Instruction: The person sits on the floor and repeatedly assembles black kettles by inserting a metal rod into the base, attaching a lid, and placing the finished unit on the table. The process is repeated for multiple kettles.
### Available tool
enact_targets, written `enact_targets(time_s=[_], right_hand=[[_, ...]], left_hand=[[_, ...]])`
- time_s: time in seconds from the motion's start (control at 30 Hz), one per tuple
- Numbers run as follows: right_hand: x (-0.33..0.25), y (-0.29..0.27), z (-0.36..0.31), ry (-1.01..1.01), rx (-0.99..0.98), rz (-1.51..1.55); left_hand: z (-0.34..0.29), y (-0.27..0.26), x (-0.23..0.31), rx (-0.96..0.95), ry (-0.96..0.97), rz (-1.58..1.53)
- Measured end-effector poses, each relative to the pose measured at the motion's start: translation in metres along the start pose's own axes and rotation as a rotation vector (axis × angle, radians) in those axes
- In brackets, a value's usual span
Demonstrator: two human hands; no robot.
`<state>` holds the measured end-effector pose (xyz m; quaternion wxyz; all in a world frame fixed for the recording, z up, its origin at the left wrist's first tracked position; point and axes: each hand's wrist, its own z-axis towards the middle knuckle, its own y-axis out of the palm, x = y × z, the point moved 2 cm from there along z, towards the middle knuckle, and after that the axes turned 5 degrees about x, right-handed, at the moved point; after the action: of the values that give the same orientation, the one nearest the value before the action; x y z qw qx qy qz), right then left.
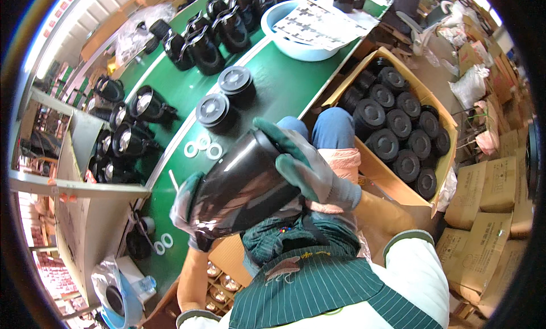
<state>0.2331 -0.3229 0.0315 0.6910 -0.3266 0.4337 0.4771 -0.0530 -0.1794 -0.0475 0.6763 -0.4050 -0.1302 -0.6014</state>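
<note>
A glossy black, jug-like shell lies tilted across my lap, held in both hands above the table edge. My left hand, in a grey and green glove, wraps round its lower left end; the shell hides part of the fingers. My right hand, gloved alike, grips its upper right end with the fingers over the rim. Just beyond stand two round black parts with grey discs on top, a nearer one and a farther one. Three white rings lie beside them.
Black jug-like bodies stand along the green table. A pale blue basin holds a patterned sheet. To my right, an open carton is packed with round black parts. Silvery round pieces sit in a divided box below me.
</note>
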Motion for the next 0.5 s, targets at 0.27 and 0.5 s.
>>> enact_targets(time_s=[0.27,0.5], right_hand=[[-0.051,-0.061,-0.008,-0.250,0.005,-0.561],[-0.014,-0.066,-0.038,-0.123,-0.111,-0.813]], left_hand=[[-0.065,0.098,0.018,-0.264,-0.280,-0.311],[-0.050,0.102,0.039,-0.763,0.480,0.071]])
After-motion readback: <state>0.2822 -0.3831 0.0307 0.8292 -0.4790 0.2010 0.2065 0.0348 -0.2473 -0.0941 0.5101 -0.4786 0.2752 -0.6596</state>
